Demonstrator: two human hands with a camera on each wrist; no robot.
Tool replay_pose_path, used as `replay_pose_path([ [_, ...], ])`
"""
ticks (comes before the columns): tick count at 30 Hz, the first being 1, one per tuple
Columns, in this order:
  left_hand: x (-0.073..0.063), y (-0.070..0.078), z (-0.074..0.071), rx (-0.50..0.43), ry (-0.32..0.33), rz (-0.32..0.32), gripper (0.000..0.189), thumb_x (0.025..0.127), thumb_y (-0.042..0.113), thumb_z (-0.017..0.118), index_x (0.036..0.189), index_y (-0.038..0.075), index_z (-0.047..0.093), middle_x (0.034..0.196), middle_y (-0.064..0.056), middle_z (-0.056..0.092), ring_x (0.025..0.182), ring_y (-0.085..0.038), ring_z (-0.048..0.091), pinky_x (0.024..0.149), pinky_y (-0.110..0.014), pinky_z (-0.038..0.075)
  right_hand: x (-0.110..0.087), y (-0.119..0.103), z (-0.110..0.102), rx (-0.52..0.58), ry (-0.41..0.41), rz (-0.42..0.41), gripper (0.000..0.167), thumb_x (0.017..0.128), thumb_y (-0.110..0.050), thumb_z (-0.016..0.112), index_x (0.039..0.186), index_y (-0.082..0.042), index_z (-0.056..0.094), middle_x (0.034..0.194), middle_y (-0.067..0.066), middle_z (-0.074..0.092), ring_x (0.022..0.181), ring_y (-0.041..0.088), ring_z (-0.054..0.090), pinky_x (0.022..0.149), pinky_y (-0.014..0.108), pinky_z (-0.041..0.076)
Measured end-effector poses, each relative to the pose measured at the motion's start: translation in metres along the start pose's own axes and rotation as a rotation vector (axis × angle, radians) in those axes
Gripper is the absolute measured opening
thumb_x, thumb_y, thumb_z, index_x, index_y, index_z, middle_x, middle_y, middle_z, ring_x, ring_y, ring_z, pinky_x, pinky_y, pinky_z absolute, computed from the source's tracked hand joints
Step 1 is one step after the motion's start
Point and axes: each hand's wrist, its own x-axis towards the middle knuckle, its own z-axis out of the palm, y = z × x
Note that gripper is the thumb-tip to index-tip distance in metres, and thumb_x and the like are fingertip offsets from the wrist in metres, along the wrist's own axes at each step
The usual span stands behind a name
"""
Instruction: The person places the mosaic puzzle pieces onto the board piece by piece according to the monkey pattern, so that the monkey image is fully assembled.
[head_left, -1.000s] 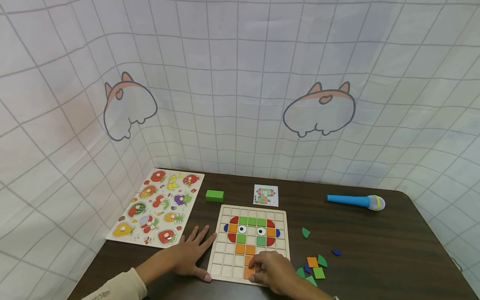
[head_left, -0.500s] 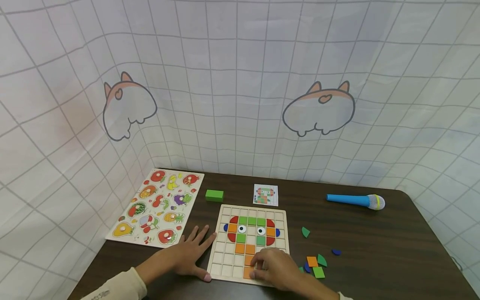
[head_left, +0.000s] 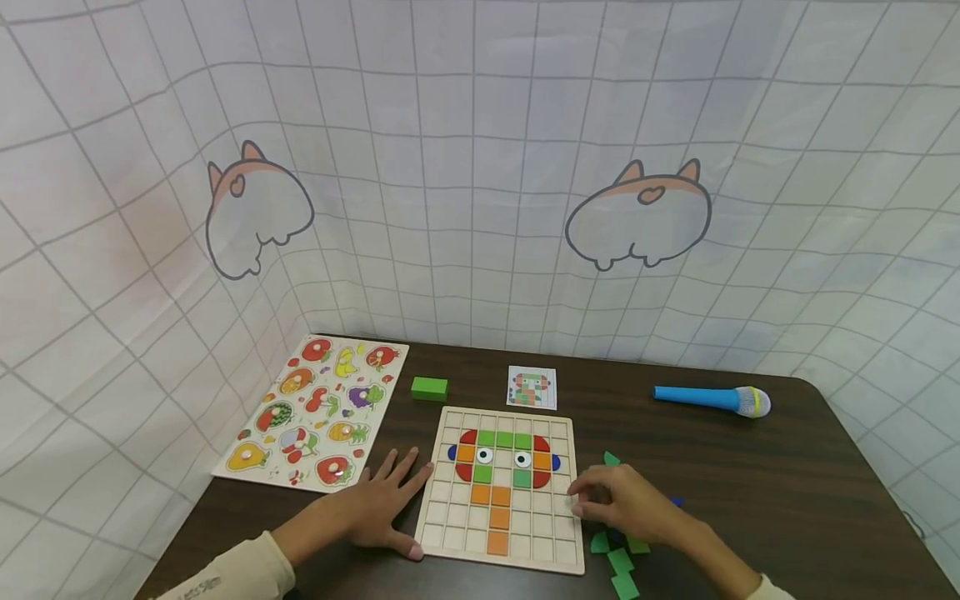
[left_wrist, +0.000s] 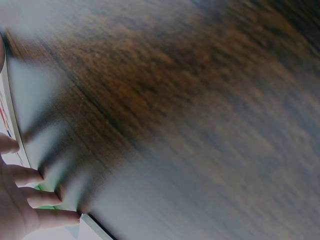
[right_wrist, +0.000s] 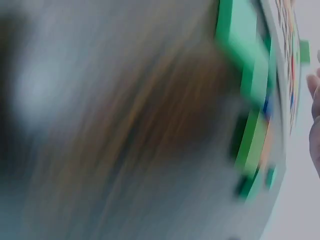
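My left hand (head_left: 378,510) lies with fingers spread on the dark table, with the fingertips and thumb at the left edge of a wooden grid board (head_left: 457,517). A face of red, green, orange and blue tiles with two eye tiles fills the upper board. Below it run several orange tiles (head_left: 498,518) toward the near edge. My right hand (head_left: 630,502) hovers by the board's right edge, fingers loosely bent, nothing visible between them. Loose green tiles (head_left: 620,560) lie beneath and beside it, partly hidden. In the right wrist view, blurred fingers (right_wrist: 316,115) show beyond the tiles.
Behind the board lies a small printed picture card (head_left: 532,387). A green block (head_left: 430,389) sits left of the card. At left is a fruit puzzle board (head_left: 372,437). A blue toy microphone (head_left: 708,397) lies back right. A grid-patterned curtain (head_left: 480,208) surrounds the table.
My right hand has left the lowest orange tile on the board and moved right, over the board's right edge toward the loose tiles. The left hand stays put.
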Motion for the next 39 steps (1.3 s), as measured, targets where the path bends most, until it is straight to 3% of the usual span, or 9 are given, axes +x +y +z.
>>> replay_pose_path([
  [7, 0.000, 0.001, 0.000, 0.001, -0.002, -0.010, 0.116, 0.075, 0.080, 0.064, 0.163, 0.024, 0.015, 0.169, -0.016, 0.006, 0.152, -0.049, 0.009, 0.111, -0.073, 0.024, -0.032, 0.036, -0.025, -0.017, 0.048, -0.001, 0.021, 0.092, -0.030, 0.074, 0.107, -0.014, 0.074, 0.096, -0.004, 0.069, 0.060, -0.002, 0.045, 0.053, 0.021, 0.044],
  [16, -0.002, 0.003, -0.001, -0.003, 0.000, -0.014, 0.115, 0.075, 0.078, 0.066, 0.163, 0.023, 0.016, 0.169, -0.016, 0.007, 0.152, -0.049, 0.009, 0.111, -0.072, 0.025, -0.057, 0.046, -0.030, 0.006, -0.007, 0.040, 0.019, 0.090, -0.034, 0.075, 0.102, -0.019, 0.075, 0.097, -0.005, 0.067, 0.067, -0.002, 0.049, 0.057, 0.022, 0.045],
  [23, -0.002, 0.003, 0.000, -0.002, 0.004, -0.008, 0.115, 0.075, 0.078, 0.066, 0.163, 0.023, 0.016, 0.169, -0.017, 0.007, 0.153, -0.049, 0.009, 0.111, -0.071, 0.026, -0.060, 0.042, -0.020, 0.031, -0.027, -0.001, 0.017, 0.090, -0.033, 0.075, 0.101, -0.019, 0.076, 0.093, -0.009, 0.064, 0.067, -0.003, 0.049, 0.056, 0.022, 0.045],
  [29, -0.002, 0.003, 0.000, 0.007, 0.011, 0.002, 0.116, 0.075, 0.079, 0.066, 0.163, 0.023, 0.016, 0.169, -0.017, 0.007, 0.152, -0.049, 0.010, 0.111, -0.071, 0.027, -0.059, 0.033, -0.009, 0.007, -0.045, -0.042, 0.025, 0.089, -0.037, 0.076, 0.104, -0.018, 0.078, 0.092, -0.012, 0.062, 0.073, -0.003, 0.050, 0.061, 0.020, 0.046],
  [39, -0.002, 0.003, 0.000, 0.011, 0.007, -0.012, 0.116, 0.074, 0.079, 0.066, 0.162, 0.023, 0.016, 0.169, -0.016, 0.008, 0.152, -0.049, 0.010, 0.111, -0.071, 0.027, -0.055, 0.022, -0.006, -0.024, -0.098, -0.007, 0.024, 0.087, -0.043, 0.075, 0.099, -0.024, 0.081, 0.094, -0.016, 0.059, 0.078, -0.003, 0.052, 0.063, 0.019, 0.046],
])
